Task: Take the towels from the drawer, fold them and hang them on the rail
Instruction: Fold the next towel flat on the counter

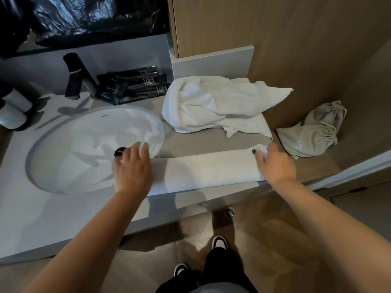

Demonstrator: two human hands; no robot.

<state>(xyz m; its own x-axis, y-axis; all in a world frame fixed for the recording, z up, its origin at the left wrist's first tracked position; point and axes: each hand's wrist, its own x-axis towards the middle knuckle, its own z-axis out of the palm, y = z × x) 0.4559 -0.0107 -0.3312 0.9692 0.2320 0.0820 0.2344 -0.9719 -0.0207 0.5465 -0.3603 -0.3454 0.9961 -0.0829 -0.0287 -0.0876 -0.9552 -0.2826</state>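
vanity counter (186,142): long folded white towel (203,171); left hand (132,168) flat on it, right hand (275,161) pinches end.

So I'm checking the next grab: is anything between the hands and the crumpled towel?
Nothing visible. Bare counter separates the folded towel, under both hands, from the crumpled towel.

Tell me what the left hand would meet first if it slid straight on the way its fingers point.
Probably the sink bowl: the left hand, on the folded towel, points over the rim toward the black drain. Depth is uncertain.
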